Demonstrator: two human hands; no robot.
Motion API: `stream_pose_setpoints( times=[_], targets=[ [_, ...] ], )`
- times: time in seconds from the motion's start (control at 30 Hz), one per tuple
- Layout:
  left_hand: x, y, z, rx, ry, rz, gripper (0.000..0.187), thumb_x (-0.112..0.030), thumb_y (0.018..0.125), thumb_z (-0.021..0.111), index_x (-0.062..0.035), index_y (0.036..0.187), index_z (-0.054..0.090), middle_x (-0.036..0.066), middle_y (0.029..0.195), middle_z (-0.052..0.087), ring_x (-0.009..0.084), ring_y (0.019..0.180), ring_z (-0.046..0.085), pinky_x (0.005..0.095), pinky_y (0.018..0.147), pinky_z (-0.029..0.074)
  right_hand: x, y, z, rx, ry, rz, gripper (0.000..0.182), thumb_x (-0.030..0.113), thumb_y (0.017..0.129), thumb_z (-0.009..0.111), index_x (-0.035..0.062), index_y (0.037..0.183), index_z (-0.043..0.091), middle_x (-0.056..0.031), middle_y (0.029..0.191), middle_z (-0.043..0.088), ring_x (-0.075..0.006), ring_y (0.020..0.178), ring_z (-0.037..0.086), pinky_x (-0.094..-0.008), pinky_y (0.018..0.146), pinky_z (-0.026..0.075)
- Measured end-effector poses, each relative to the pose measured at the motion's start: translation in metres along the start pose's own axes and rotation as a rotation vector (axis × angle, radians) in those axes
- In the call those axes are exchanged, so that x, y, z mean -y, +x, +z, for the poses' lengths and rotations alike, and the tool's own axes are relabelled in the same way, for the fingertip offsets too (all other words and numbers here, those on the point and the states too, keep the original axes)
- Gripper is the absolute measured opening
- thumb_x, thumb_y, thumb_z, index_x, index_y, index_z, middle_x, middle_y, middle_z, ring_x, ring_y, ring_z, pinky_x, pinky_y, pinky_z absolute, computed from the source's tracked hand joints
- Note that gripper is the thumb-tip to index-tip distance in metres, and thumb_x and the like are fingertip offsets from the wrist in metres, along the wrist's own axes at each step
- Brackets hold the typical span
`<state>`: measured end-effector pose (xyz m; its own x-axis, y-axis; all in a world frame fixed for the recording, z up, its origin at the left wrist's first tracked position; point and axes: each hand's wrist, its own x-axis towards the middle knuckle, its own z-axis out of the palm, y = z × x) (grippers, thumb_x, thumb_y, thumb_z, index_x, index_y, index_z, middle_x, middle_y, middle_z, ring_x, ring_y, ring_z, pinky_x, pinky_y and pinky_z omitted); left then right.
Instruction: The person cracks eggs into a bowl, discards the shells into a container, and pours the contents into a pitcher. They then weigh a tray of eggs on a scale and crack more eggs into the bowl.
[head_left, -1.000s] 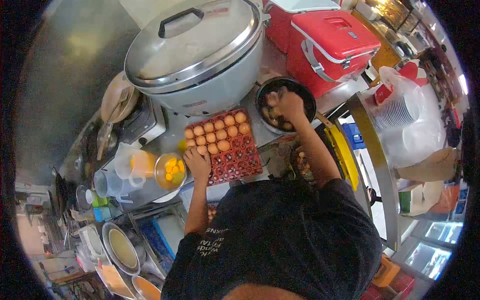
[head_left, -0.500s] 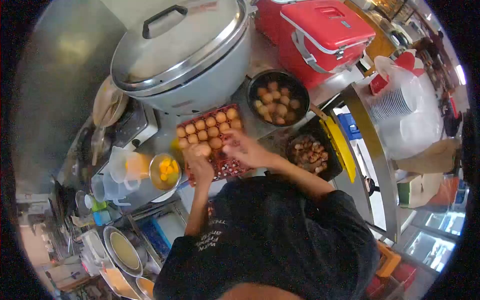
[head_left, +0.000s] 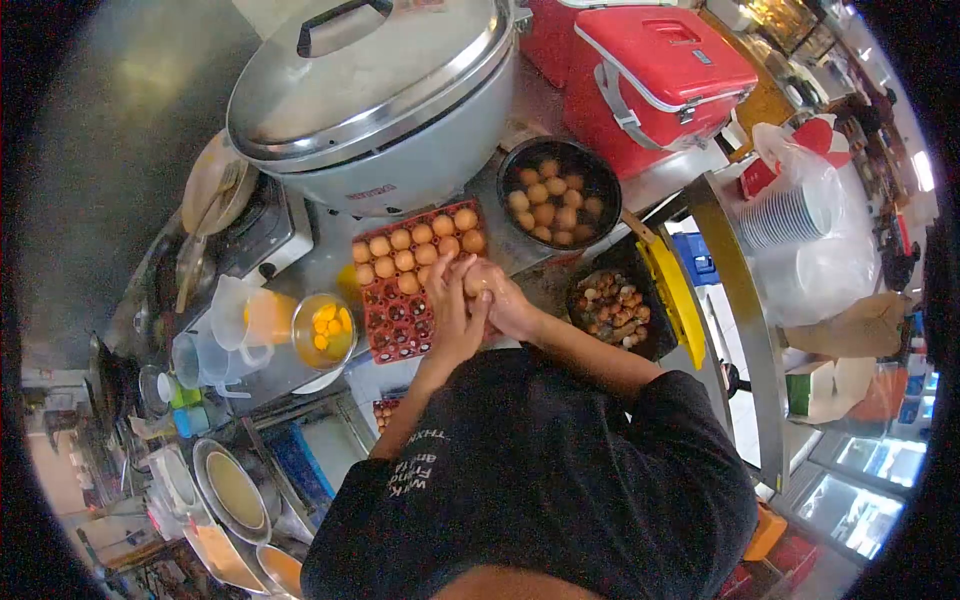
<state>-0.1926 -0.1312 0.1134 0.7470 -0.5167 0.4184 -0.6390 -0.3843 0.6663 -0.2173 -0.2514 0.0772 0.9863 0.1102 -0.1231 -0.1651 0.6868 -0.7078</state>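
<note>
My left hand (head_left: 456, 318) and my right hand (head_left: 508, 303) meet over the near right side of a red plastic egg tray (head_left: 392, 352). Between them, largely covered by fingers and palm, is a brown egg (head_left: 479, 285) that both hands close around. Rows of brown eggs (head_left: 423, 234) fill the tray's far part, while its near left cups hold none. To the left of the tray stands a clear bowl (head_left: 325, 358) with several yolks (head_left: 330, 325) and egg white in it.
A dark pot (head_left: 512, 168) of eggs in liquid stands beyond my right hand, with a dark tray of eggshells (head_left: 612, 310) nearer. A large rice cooker (head_left: 400, 170) and red cooler (head_left: 655, 60) stand behind. Measuring jugs (head_left: 230, 310) sit left; a yellow strip (head_left: 675, 300) lies right.
My left hand has moved right with the egg, and my right hand has come in to meet it. The view has shifted slightly.
</note>
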Motion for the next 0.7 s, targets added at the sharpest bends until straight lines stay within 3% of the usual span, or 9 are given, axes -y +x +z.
stream_pose_setpoints(
  times=[0.07,0.1,0.23,0.33,0.4,0.5,0.63,0.7],
  targets=[
    [0.009,-0.002,-0.001,0.076,-0.04,-0.049,0.05,-0.032,0.095,0.051,-0.0081,0.138,0.041,0.022,0.142,0.031,0.0403,0.131,0.031,0.0499,0.11,0.022,0.02,-0.015,0.003,-0.118,0.15,0.128,0.045,0.048,0.093,0.051,0.0146,0.123,0.05,-0.0038,0.12,0.054,-0.0193,0.11,0.052,-0.0344,0.092,0.045],
    [0.008,-0.001,-0.004,0.092,-0.066,-0.056,0.051,-0.032,0.095,0.051,-0.0078,0.138,0.041,0.022,0.143,0.031,0.0402,0.132,0.03,0.05,0.11,0.022,0.026,-0.018,-0.006,-0.097,0.125,0.061,0.048,0.052,0.093,0.05,0.0128,0.12,0.053,-0.0043,0.124,0.054,-0.0219,0.111,0.054,-0.0369,0.092,0.045],
    [0.023,-0.006,-0.013,0.056,-0.21,-0.162,0.049,-0.033,0.095,0.053,-0.0044,0.134,0.045,0.022,0.138,0.039,0.0387,0.13,0.037,0.048,0.108,0.028,0.071,-0.005,-0.076,-0.201,-0.692,-0.319,0.042,0.043,0.086,0.058,0.0147,0.117,0.055,-0.0025,0.113,0.058,-0.0165,0.097,0.056,-0.0327,0.079,0.049],
    [0.044,-0.016,-0.028,0.064,-0.135,-0.208,0.037,-0.029,0.094,0.055,-0.0045,0.122,0.054,0.019,0.13,0.049,0.0367,0.124,0.045,0.0445,0.106,0.033,0.125,-0.013,-0.098,-0.448,-1.039,-0.464,0.036,0.032,0.078,0.064,0.009,0.106,0.062,-0.0087,0.101,0.063,-0.0241,0.091,0.062,-0.0372,0.077,0.051],
    [0.058,-0.024,-0.04,0.116,-0.07,-0.199,0.033,-0.028,0.094,0.056,-0.0057,0.118,0.056,0.017,0.129,0.05,0.0359,0.123,0.046,0.0441,0.105,0.034,0.155,-0.014,-0.122,-0.591,-1.612,-0.333,0.04,0.036,0.079,0.064,0.0074,0.106,0.064,-0.0164,0.101,0.064,-0.0332,0.092,0.064,-0.0411,0.078,0.052],
    [0.072,-0.036,-0.049,0.117,0.062,-0.248,0.031,-0.029,0.094,0.057,-0.0071,0.116,0.057,0.015,0.127,0.051,0.0346,0.122,0.047,0.0442,0.103,0.036,0.165,-0.011,-0.135,-0.596,-1.947,-0.305,0.042,0.044,0.078,0.064,0.0092,0.102,0.067,-0.0214,0.095,0.065,-0.0376,0.094,0.063,-0.0458,0.075,0.054],
    [0.078,-0.047,-0.058,0.096,0.205,-0.251,0.029,-0.026,0.091,0.059,-0.0076,0.114,0.059,0.014,0.127,0.051,0.0343,0.119,0.049,0.0451,0.102,0.037,0.146,0.018,-0.194,-0.452,-2.393,0.068,0.041,0.048,0.079,0.061,0.0127,0.1,0.067,-0.0206,0.085,0.066,-0.0368,0.092,0.064,-0.0492,0.071,0.054],
    [0.082,-0.052,-0.06,0.094,0.239,-0.259,0.029,-0.021,0.089,0.059,-0.0078,0.114,0.059,0.014,0.127,0.051,0.0347,0.119,0.049,0.0451,0.101,0.037,0.144,0.022,-0.185,-0.41,-2.448,0.108,0.041,0.046,0.08,0.058,0.0133,0.103,0.064,-0.0201,0.082,0.066,-0.037,0.088,0.064,-0.05,0.069,0.054]
  ],
)
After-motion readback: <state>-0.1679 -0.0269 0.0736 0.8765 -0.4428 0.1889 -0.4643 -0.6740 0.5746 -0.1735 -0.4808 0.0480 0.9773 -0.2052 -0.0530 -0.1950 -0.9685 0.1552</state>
